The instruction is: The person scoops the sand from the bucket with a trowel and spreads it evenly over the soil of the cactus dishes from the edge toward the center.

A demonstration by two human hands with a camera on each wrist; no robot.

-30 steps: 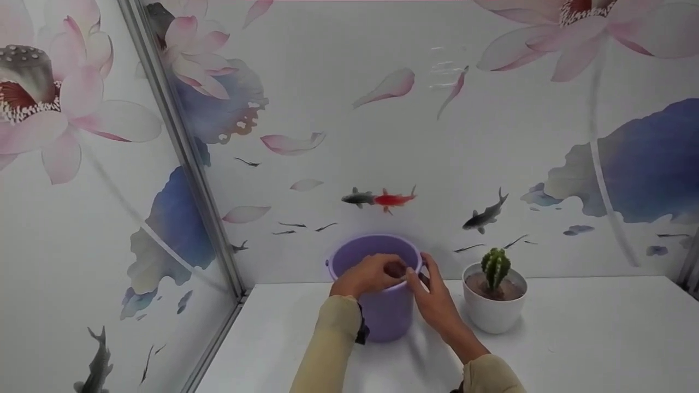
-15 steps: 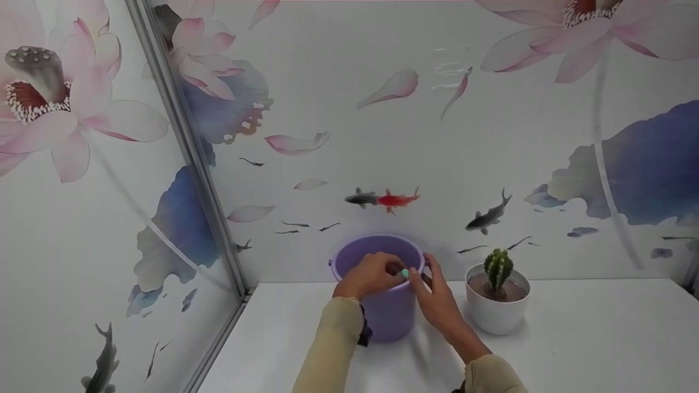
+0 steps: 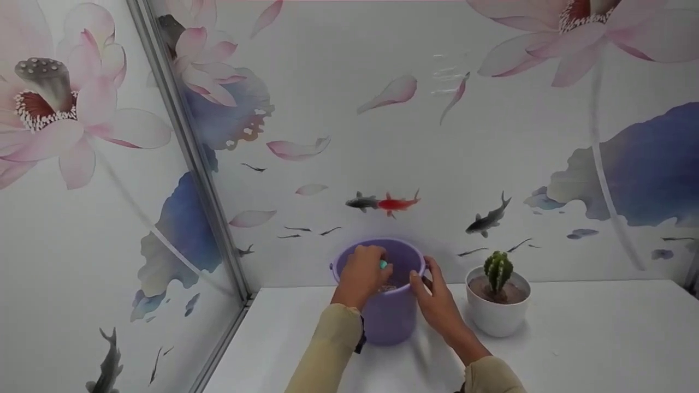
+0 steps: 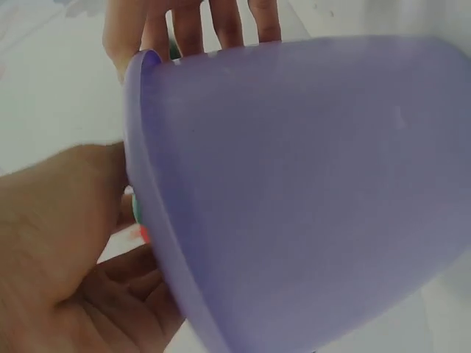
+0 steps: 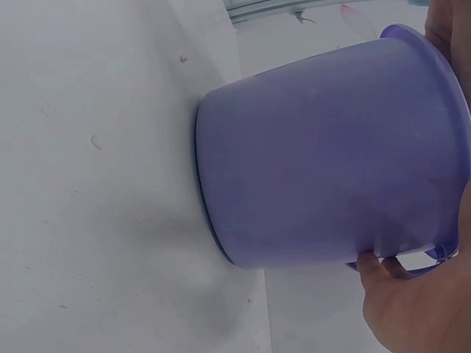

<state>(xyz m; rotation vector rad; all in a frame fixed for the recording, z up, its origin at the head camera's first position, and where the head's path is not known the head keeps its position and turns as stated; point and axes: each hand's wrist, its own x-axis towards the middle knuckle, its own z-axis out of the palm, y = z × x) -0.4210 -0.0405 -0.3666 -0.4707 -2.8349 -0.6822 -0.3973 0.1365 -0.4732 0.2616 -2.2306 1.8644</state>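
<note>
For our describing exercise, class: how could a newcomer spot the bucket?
Look for the white table against the lotus-printed wall. Near its far edge stands the purple bucket, with the left hand at its mouth and the right hand on its side. Its purple colour and larger size set it apart from the white cactus pot.

"What is decorating the white back wall [image 3: 338, 120]?"
"A pink lotus blossom [image 3: 513, 54] is hanging above a blue lotus leaf [image 3: 655, 164], and a red fish [image 3: 396, 204] is meeting a dark fish [image 3: 361, 203]."
"And leftward?"
"A similarly printed side panel [image 3: 54, 245] is joining it along a silver metal strip [image 3: 189, 142]."
"The light?"
"Pale reflections [image 3: 445, 70] are gleaming up high; a white tabletop [image 3: 590, 338] is running along below."
</note>
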